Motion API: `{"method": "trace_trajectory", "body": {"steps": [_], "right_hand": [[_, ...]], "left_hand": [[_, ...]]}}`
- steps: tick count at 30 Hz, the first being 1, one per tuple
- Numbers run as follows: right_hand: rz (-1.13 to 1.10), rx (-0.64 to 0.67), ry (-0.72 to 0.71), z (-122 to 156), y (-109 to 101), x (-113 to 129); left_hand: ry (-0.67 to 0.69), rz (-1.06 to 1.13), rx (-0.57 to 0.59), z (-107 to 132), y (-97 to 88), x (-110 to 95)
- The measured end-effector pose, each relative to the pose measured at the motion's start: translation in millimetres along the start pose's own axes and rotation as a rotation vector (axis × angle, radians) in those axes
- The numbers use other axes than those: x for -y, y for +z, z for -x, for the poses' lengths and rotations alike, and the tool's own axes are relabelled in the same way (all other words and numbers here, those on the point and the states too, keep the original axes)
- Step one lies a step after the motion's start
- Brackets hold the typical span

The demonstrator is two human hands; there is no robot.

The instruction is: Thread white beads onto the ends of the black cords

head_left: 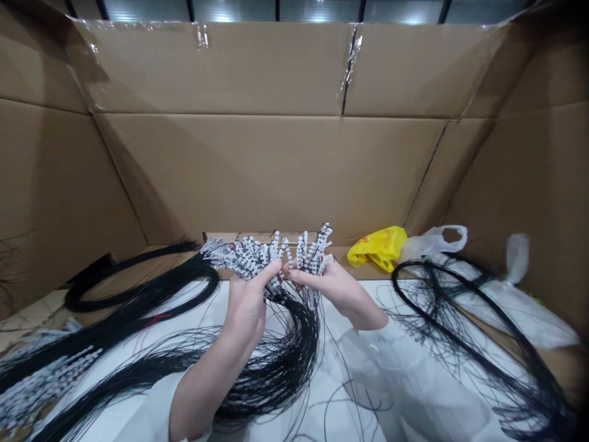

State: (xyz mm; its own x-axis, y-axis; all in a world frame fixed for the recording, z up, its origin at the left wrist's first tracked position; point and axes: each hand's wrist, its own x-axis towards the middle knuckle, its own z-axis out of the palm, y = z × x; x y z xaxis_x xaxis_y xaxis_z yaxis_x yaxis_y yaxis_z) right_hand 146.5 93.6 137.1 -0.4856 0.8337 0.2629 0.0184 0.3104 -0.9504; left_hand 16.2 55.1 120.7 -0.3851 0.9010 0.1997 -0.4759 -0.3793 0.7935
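Left hand: grasping white wire tips, fanned up above its thumb; black wires below, curving down and back leftward. Smaller tip cluster: just beside, also pointing up, held by the nearer right hand.

Hands counted two: left hand and right hand. Sleeves numbered two. There was one yellow bag. White plastic bags numbered at least one; overlap prevented an exact count. Held black strands and their segmented white ends were many, too crowded to count singly. Left-side black bundles overlapped; total unclear.
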Motion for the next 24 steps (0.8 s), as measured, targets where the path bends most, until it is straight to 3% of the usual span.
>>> {"method": "trace_trajectory", "body": {"steps": [5, 12, 18, 24], "right_hand": [[0.052, 0.0, -0.075, -2, 7, -2], [0.165, -0.11, -0.147, -1, 11, 0], [0.1, 0.033, -0.059, 1, 2, 3], [-0.009, 0.038, 0.048, 0, -4, 2]], "left_hand": [[-0.004, 0.025, 0.047, 4, 3.8, 1], [-0.026, -0.072, 0.096, 2, 5.3, 2], [-0.032, -0.065, 0.074, 1, 3.1, 0], [0.015, -0.078, 0.047, -3, -1.1, 2]]}}
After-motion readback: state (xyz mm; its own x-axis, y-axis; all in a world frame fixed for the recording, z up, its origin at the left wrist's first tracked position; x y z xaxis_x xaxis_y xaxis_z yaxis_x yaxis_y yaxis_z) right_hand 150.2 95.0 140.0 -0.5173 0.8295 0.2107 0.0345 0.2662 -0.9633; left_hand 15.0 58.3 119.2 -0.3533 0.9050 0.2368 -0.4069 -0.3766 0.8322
